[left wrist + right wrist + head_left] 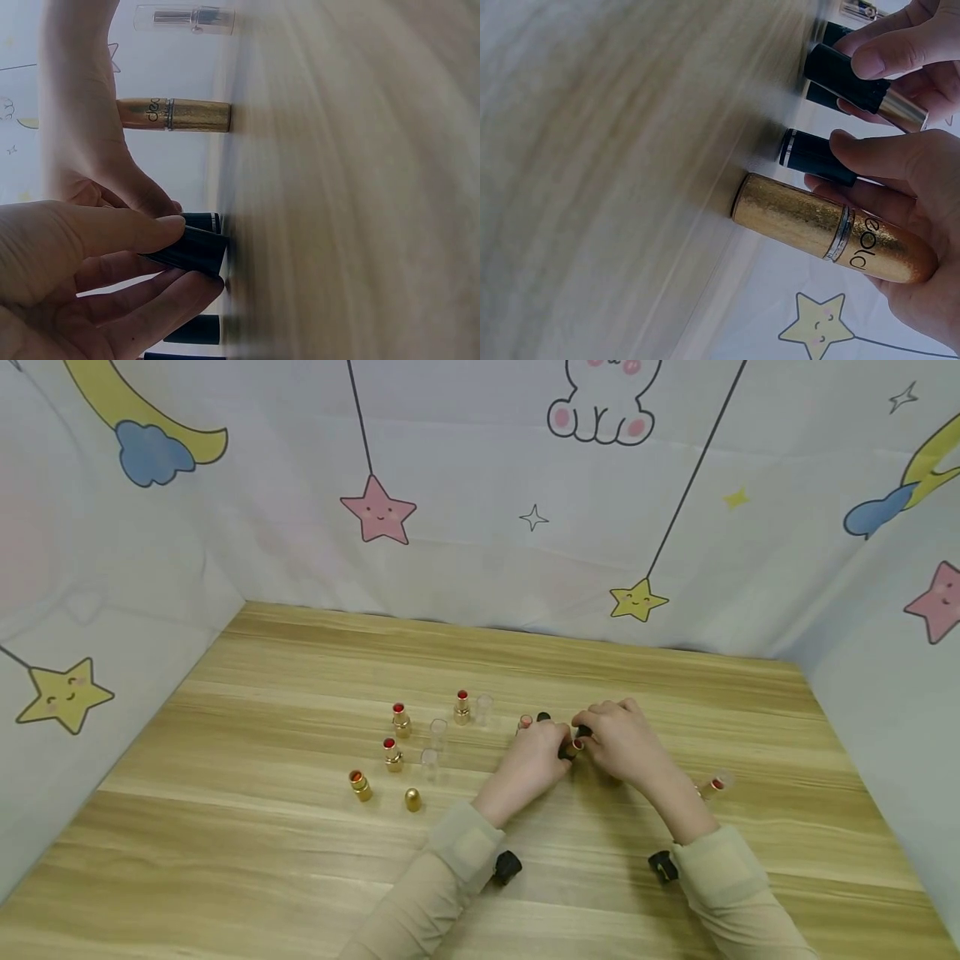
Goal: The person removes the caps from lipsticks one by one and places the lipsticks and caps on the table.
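Between thumb and fingers, my left hand (531, 762) pinches an open lipstick (847, 79), its black base down near the tabletop and its gold neck showing. Just to the right, my right hand (621, 739) pinches a black cap (817, 156) with a silver ring at one end. The cap and the lipstick are apart. A gold lipstick (799, 221) with dark lettering stands upright beside the right hand; in the head view that hand hides it. Behind the left hand are a black-topped tube (543, 717) and a partly hidden pinkish-topped lipstick (525, 722).
Left on the wooden table (247, 860) stand several uncapped gold lipsticks, including a red one (462, 706), with clear caps (438, 731) and a gold cap (412, 799) beside them. A clear-capped lipstick (716, 785) stands beyond the right forearm. Printed cloth (465, 577) encloses the table.
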Available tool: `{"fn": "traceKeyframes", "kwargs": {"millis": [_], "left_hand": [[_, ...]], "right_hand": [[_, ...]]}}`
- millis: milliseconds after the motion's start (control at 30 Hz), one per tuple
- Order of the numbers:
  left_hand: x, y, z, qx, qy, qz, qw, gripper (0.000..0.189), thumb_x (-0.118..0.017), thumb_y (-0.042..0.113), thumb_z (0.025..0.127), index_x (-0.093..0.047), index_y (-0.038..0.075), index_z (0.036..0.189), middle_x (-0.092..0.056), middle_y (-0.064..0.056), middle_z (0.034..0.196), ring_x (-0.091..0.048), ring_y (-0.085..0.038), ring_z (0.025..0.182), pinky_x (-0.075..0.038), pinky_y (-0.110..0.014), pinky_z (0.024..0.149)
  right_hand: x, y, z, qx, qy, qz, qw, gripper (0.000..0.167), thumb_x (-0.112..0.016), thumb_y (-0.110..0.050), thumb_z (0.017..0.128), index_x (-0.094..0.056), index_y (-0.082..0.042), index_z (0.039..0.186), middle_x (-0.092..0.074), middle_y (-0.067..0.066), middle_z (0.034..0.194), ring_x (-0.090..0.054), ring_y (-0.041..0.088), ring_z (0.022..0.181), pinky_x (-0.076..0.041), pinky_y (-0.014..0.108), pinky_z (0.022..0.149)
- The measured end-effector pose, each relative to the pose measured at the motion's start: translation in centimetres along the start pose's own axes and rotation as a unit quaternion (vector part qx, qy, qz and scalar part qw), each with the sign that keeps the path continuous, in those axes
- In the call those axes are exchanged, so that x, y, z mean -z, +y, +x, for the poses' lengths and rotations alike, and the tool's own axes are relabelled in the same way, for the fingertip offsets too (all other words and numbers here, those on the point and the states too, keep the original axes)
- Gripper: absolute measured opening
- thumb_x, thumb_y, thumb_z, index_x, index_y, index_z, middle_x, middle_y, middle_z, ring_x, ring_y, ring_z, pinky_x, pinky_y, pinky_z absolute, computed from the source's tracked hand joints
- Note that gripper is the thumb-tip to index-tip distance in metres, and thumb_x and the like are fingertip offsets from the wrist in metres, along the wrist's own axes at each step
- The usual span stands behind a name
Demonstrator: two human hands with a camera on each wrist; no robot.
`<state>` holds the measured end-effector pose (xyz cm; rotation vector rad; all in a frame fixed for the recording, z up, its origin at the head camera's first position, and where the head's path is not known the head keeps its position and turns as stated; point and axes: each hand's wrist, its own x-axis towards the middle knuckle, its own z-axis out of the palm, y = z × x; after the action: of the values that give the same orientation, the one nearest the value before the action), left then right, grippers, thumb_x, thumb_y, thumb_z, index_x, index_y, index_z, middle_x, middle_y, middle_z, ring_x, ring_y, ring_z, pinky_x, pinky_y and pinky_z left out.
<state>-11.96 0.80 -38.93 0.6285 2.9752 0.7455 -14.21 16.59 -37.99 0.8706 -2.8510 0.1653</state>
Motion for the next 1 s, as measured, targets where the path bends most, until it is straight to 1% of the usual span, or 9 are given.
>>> {"fn": "traceKeyframes", "kwargs": {"millis": [267, 500, 633, 767, 867, 1000], "left_hand": [[-0.16, 0.06, 0.06, 0.001, -0.002, 0.012, 0.9999, 0.011, -0.074, 0.015, 0.082, -0.063, 0.012, 0.084, -0.064, 0.000, 0.080, -0.043, -0.012, 0.069, -0.030, -0.024, 0.072], [-0.16, 0.12, 0.06, 0.002, -0.005, 0.013, 0.9999, 0.012, -0.073, 0.015, 0.083, -0.061, 0.013, 0.082, -0.063, 0.001, 0.079, -0.041, -0.013, 0.069, -0.029, -0.024, 0.073], [-0.18, 0.05, 0.04, 0.003, -0.001, 0.012, 0.9999, 0.011, -0.073, 0.013, 0.082, -0.061, 0.013, 0.081, -0.062, 0.001, 0.078, -0.041, -0.013, 0.069, -0.030, -0.024, 0.073], [-0.20, -0.05, 0.04, 0.000, 0.004, 0.021, 0.9998, 0.012, -0.071, 0.011, 0.081, -0.059, 0.012, 0.080, -0.059, 0.001, 0.075, -0.040, -0.014, 0.068, -0.029, -0.025, 0.073], [-0.19, -0.09, -0.01, 0.000, 0.006, 0.017, 0.9998, 0.015, -0.071, 0.010, 0.081, -0.057, 0.012, 0.078, -0.056, 0.001, 0.072, -0.039, -0.015, 0.067, -0.028, -0.025, 0.073], [-0.22, -0.11, 0.02, 0.002, 0.008, 0.014, 0.9999, 0.015, -0.071, 0.010, 0.081, -0.056, 0.012, 0.077, -0.056, 0.001, 0.071, -0.040, -0.015, 0.066, -0.029, -0.024, 0.072]], "right_hand": [[0.06, -0.10, -0.05, 0.007, 0.000, -0.021, 0.9998, 0.020, -0.071, -0.011, 0.083, -0.071, -0.010, 0.103, -0.072, 0.005, 0.098, -0.063, 0.026, 0.094, -0.040, 0.044, 0.088], [0.12, -0.08, -0.02, 0.003, -0.004, -0.028, 0.9996, 0.018, -0.072, -0.013, 0.084, -0.070, -0.010, 0.102, -0.073, 0.005, 0.098, -0.064, 0.027, 0.095, -0.039, 0.045, 0.088], [0.16, -0.15, 0.04, 0.004, -0.008, -0.029, 0.9995, 0.018, -0.072, -0.015, 0.084, -0.070, -0.010, 0.101, -0.073, 0.005, 0.097, -0.064, 0.027, 0.096, -0.039, 0.045, 0.088], [0.23, -0.20, 0.09, 0.000, -0.018, -0.029, 0.9994, 0.018, -0.072, -0.016, 0.084, -0.070, -0.011, 0.102, -0.073, 0.004, 0.098, -0.065, 0.027, 0.096, -0.039, 0.045, 0.089], [0.31, -0.28, 0.14, -0.003, -0.026, -0.032, 0.9992, 0.018, -0.072, -0.017, 0.084, -0.070, -0.011, 0.102, -0.073, 0.004, 0.098, -0.064, 0.027, 0.096, -0.039, 0.046, 0.089], [0.30, -0.30, 0.20, -0.002, -0.027, -0.038, 0.9989, 0.018, -0.073, -0.017, 0.084, -0.070, -0.011, 0.101, -0.073, 0.004, 0.098, -0.064, 0.027, 0.095, -0.039, 0.046, 0.089]]}}
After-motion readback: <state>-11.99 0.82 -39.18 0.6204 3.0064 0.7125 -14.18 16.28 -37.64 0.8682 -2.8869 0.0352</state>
